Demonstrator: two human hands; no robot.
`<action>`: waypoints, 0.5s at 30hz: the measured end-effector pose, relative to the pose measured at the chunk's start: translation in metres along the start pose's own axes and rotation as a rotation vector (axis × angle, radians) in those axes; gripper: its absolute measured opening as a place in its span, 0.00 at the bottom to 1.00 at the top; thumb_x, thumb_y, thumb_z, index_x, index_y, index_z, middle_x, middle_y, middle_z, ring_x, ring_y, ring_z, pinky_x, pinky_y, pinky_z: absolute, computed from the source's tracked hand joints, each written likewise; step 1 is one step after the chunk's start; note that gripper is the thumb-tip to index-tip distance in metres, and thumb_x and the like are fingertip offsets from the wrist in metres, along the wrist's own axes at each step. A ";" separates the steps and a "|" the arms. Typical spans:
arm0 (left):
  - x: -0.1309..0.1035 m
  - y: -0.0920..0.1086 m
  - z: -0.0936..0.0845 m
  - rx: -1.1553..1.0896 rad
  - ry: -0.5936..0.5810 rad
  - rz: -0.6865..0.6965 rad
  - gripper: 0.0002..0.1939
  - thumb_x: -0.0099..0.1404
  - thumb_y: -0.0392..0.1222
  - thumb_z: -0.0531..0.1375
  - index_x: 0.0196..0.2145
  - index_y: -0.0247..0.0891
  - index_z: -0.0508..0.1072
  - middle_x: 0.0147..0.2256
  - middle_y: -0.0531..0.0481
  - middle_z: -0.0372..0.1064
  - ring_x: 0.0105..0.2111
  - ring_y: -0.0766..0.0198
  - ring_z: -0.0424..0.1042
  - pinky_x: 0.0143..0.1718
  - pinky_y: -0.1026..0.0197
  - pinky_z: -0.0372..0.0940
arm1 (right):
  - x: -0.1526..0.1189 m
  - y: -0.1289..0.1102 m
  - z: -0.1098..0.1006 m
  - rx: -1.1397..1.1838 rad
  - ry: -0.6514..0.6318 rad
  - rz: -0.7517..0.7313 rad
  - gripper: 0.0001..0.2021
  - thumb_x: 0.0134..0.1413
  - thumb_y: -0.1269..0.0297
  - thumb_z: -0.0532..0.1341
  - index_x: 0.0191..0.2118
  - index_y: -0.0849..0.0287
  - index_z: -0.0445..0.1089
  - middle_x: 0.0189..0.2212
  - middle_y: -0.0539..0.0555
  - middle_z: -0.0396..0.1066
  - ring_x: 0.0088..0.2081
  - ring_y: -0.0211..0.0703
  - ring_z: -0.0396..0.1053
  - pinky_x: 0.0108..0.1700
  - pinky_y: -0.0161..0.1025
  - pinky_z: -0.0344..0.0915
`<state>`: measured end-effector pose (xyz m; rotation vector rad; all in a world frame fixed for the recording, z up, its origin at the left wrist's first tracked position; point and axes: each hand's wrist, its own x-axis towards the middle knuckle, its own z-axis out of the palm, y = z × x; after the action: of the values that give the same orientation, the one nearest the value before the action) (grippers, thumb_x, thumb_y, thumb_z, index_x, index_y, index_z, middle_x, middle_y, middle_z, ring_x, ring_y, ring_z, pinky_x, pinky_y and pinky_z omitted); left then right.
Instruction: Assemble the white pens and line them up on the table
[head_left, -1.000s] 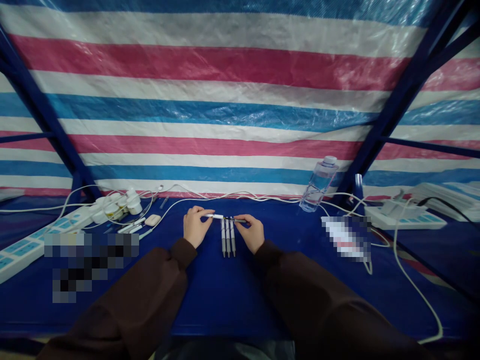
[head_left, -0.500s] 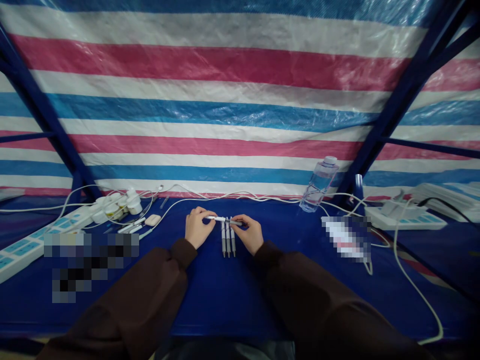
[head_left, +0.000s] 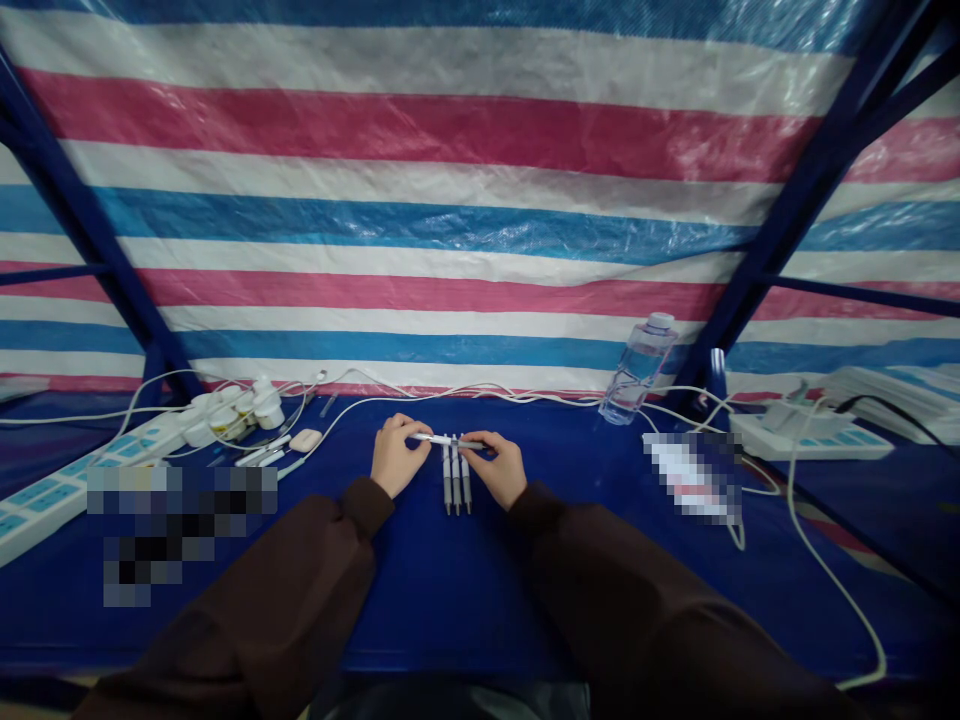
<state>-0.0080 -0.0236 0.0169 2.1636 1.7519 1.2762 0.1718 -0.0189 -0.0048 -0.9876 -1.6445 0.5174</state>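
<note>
A white and grey pen (head_left: 442, 439) lies crosswise between my two hands, over the upper ends of three similar pens (head_left: 457, 485). Those three stand side by side on the blue tabletop (head_left: 450, 590), grey ends toward me. My left hand (head_left: 400, 456) pinches the crosswise pen's white end between thumb and fingers. At its grey end, my right hand (head_left: 497, 467) is closed on the same pen with thumb and fingertips. Whether the crosswise pen touches the pens beneath, I cannot tell.
At left are a power strip (head_left: 82, 478) with chargers, a white earphone case (head_left: 305, 440) and a few pens (head_left: 262, 452). A water bottle (head_left: 638, 368) stands at back right, near another power strip (head_left: 817, 437). White cables run along the back; two patches are blurred out.
</note>
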 end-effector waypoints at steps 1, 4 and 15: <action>0.000 0.000 0.000 -0.004 -0.001 0.001 0.08 0.52 0.34 0.57 0.28 0.41 0.75 0.31 0.50 0.65 0.37 0.59 0.65 0.41 0.58 0.58 | 0.000 0.000 0.000 0.000 0.000 0.000 0.06 0.45 0.64 0.61 0.31 0.56 0.74 0.30 0.52 0.74 0.32 0.44 0.69 0.36 0.40 0.65; 0.000 -0.001 0.000 -0.012 -0.003 0.001 0.07 0.52 0.34 0.57 0.28 0.41 0.75 0.31 0.50 0.65 0.37 0.60 0.65 0.41 0.58 0.59 | 0.000 -0.001 0.001 0.012 -0.002 0.001 0.06 0.44 0.64 0.62 0.31 0.56 0.74 0.30 0.52 0.75 0.32 0.44 0.69 0.36 0.41 0.65; 0.000 -0.007 0.005 -0.077 -0.026 -0.036 0.07 0.51 0.33 0.57 0.28 0.41 0.74 0.31 0.51 0.65 0.35 0.61 0.66 0.39 0.61 0.60 | 0.000 0.000 0.001 0.045 -0.048 0.027 0.08 0.45 0.61 0.62 0.33 0.56 0.74 0.31 0.53 0.75 0.33 0.45 0.70 0.35 0.40 0.65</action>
<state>-0.0097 -0.0194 0.0096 2.0888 1.6951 1.2792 0.1710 -0.0188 -0.0057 -0.9722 -1.6571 0.5983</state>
